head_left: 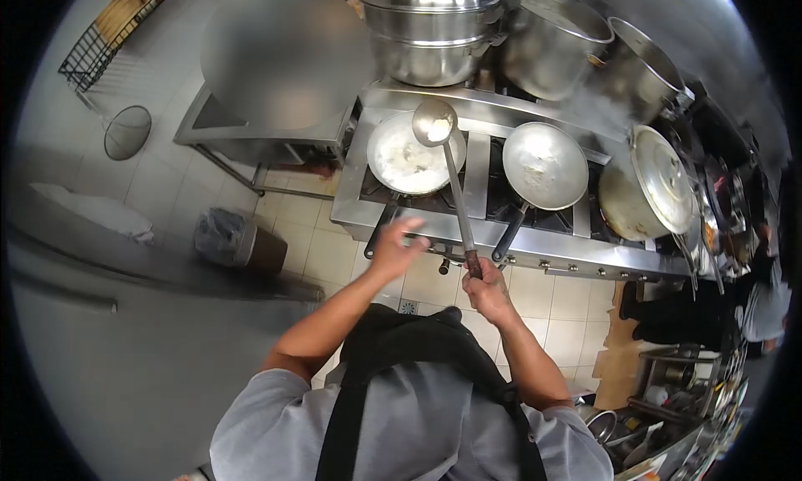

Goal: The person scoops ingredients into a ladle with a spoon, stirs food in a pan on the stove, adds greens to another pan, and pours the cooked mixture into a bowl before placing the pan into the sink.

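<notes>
My right hand (pixel 488 290) is closed round the dark handle of a long metal ladle (pixel 460 198). The ladle's bowl is over the right rim of the left frying pan (pixel 407 158) and has something pale in it. White, creamy food covers much of that pan's bottom. My left hand (pixel 399 245) is beside the left pan's black handle, with its fingers apart and nothing in them. A second frying pan (pixel 545 165) sits on the burner to the right, with a little pale residue inside and its black handle towards me.
Large steel pots (pixel 555 38) stand behind the burners. A lidded pot (pixel 647 184) is at the stove's right. A bin (pixel 241 239) stands on the floor at left, and a strainer (pixel 128 132) hangs at far left. Another person (pixel 760 310) is at the far right.
</notes>
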